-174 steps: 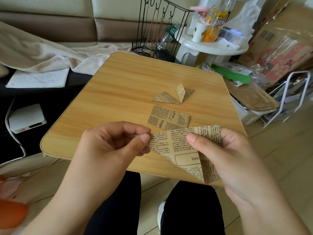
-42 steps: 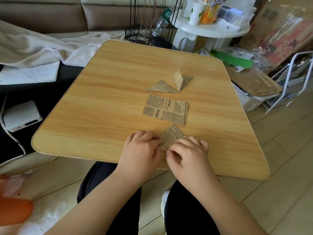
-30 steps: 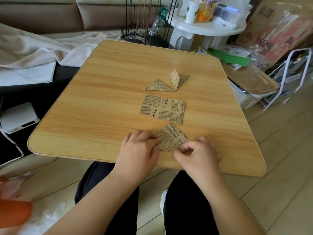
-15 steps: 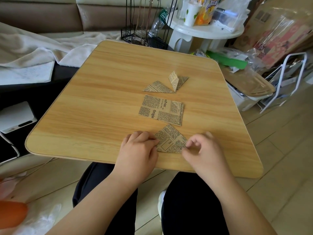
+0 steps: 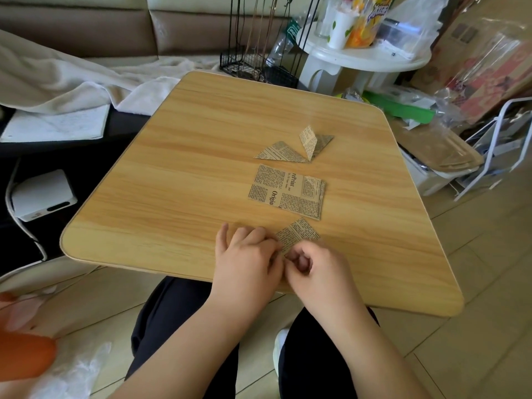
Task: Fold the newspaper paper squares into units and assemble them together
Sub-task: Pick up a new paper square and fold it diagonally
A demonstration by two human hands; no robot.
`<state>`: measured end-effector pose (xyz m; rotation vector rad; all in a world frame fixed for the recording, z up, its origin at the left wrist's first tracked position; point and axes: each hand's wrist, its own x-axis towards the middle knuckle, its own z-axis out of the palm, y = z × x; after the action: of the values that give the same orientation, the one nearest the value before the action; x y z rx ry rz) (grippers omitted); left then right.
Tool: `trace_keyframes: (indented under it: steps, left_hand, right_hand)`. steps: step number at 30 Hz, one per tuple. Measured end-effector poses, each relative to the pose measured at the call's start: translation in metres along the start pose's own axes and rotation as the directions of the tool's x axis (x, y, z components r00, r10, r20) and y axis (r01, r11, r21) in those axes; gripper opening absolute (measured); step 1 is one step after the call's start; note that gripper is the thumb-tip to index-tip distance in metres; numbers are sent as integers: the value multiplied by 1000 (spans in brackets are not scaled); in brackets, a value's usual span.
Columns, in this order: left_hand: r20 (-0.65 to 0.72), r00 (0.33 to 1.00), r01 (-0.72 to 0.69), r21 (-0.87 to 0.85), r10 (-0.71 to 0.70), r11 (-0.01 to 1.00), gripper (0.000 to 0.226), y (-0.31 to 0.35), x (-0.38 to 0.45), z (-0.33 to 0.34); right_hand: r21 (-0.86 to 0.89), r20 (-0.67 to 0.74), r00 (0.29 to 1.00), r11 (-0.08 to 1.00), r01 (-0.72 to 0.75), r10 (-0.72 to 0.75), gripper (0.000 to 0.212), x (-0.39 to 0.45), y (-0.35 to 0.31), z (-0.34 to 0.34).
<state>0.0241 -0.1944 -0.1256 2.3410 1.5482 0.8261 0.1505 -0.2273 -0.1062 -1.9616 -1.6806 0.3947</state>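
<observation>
A small folded newspaper piece (image 5: 298, 234) lies on the wooden table (image 5: 178, 197) near its front edge. My left hand (image 5: 247, 260) rests palm down, its fingertips pressing the piece's left side. My right hand (image 5: 316, 267) has curled fingers and pinches the piece's lower edge right beside the left hand. Both hands cover the lower half of the piece. Just behind it lies a flat stack of newspaper squares (image 5: 288, 191). Farther back are two folded triangular units (image 5: 293, 148), one with a flap standing up.
A black wire rack (image 5: 259, 64) stands just past the table's far edge. A white side table (image 5: 365, 57) with cups and bottles is behind on the right. Cloth and a sofa lie to the left; boxes, bags and a white rack crowd the right.
The paper, once held in the air as a larger triangle, now lies folded smaller on the table. My right hand slid back left along its lower edge to meet the left hand.
</observation>
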Motion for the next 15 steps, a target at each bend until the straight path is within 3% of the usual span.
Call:
trace_keyframes:
  steps: [9, 15]
  left_hand:
    - [-88, 991, 107, 40, -103, 993, 20, 0, -7, 0]
    - [-93, 976, 203, 47, -198, 978, 6, -17, -9, -14]
  right_hand:
    - [22, -12, 996, 996, -86, 87, 13, 1, 0, 1]
    - [45, -31, 996, 996, -77, 78, 13, -1, 0, 1]
